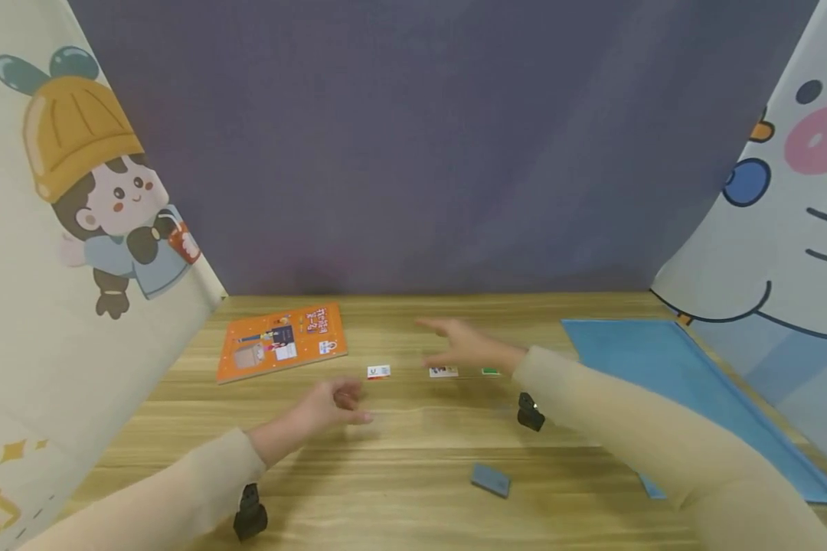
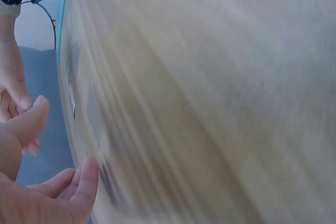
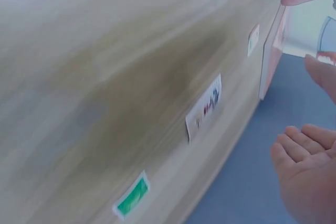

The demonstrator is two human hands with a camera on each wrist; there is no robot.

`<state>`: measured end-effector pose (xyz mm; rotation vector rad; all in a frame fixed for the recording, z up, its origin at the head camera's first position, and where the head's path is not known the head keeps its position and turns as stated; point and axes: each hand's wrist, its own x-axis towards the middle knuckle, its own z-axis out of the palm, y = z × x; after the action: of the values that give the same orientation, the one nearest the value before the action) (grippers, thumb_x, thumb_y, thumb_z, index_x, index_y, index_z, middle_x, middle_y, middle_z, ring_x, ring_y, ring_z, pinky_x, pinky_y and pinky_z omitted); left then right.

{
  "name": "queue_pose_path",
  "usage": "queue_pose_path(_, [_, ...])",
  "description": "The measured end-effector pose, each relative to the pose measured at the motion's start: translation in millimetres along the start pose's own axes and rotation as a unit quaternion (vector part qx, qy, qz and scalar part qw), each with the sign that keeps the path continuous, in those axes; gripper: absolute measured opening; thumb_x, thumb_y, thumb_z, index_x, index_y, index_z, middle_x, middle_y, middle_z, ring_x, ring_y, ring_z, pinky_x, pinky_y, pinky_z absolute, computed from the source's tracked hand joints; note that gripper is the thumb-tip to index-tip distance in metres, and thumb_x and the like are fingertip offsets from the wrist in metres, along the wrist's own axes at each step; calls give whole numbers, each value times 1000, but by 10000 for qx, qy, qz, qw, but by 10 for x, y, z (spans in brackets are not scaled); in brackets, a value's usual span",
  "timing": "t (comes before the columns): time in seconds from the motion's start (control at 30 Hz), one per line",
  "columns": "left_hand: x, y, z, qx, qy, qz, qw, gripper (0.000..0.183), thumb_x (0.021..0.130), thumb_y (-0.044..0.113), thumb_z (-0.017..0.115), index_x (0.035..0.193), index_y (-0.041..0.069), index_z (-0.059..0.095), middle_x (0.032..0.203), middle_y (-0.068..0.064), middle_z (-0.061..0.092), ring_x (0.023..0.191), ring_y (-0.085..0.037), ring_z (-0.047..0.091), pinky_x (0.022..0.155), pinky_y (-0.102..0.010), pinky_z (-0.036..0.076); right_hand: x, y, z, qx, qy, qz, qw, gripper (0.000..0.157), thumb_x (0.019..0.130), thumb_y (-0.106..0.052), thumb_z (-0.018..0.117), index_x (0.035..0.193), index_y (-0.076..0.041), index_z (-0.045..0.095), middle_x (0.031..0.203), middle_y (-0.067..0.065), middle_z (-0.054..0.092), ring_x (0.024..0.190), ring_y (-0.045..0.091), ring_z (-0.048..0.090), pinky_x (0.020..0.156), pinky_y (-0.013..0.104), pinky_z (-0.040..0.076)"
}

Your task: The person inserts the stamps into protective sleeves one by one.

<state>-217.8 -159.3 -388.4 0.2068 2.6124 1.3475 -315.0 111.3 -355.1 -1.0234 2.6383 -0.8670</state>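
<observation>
The wooden tabletop [image 1: 400,482] carries a large blue sheet [image 1: 623,340] at the right and an orange book [image 1: 282,342] at the far left. Both hands are above the table with nothing in their grasp: the right hand [image 1: 472,344] has its thumb and fingers spread apart, the left hand [image 1: 327,405] has its fingers loosely bent. Smaller than these, a grey-blue block [image 1: 491,480] lies nearer the person. Smallest are three cards in a row across the middle of the table: a middle card [image 1: 445,373] just by the right hand, a left card [image 1: 379,372] near the left hand, and a green card [image 1: 491,373] by the right wrist. The cards look thin and very light, probably stiff paper that could crease if pinched hard; lying so flat, they would likely skid under a push, so a fingernail under one long edge, with the thumb on top, seems the best hold. The head view gives the whole layout but only a sliver of the green card; the right wrist view shows that card's white border and the middle card's dark and red print, too blurred to read. The left wrist view shows the gap between the left thumb and fingertips, which the head view leaves less plain, but leaves out the book.
</observation>
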Motion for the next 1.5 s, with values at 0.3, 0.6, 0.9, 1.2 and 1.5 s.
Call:
queue_pose_path(0.3, [-29,-20,160,236,497,-274,9981,48,68,13,86,110,-1,67,99,-7,68,85,-16,61,77,-31,57,286,-32,284,1120,104,-45,9936,54,87,-4,70,135,9,49,131,25,57,120,35,57,103,38,49])
queue_pose_path(0.6, [-61,-9,240,411,720,-212,9963,38,65,14,88,95,3,68,90,-7,64,80,-16,56,70,-26,52,509,-96,599,1659,488,1108,9787,45,79,-8,78,120,3,64,102,12,69,82,15,65,68,24,57])
queue_pose_path(0.9, [-23,12,316,903,940,84,9914,29,64,10,89,83,6,66,78,-2,60,73,-12,51,65,-24,47,612,-207,756,964,702,1652,9790,39,71,-17,86,104,-5,70,99,6,67,91,17,58,86,30,53])
queue_pose_path(1.2, [-12,4,325,938,945,151,9910,26,64,10,88,72,8,63,68,0,56,66,-12,49,59,-23,42,678,-310,781,407,747,1593,9836,25,69,-11,86,88,-6,70,90,3,70,83,12,57,79,24,50])
queue_pose_path(1.5, [-7,22,330,800,863,147,9929,26,66,5,87,71,7,62,65,1,57,62,-10,50,55,-21,42,705,-319,776,510,632,1769,9809,18,71,-8,84,77,-7,67,78,-1,61,75,12,52,68,21,44])
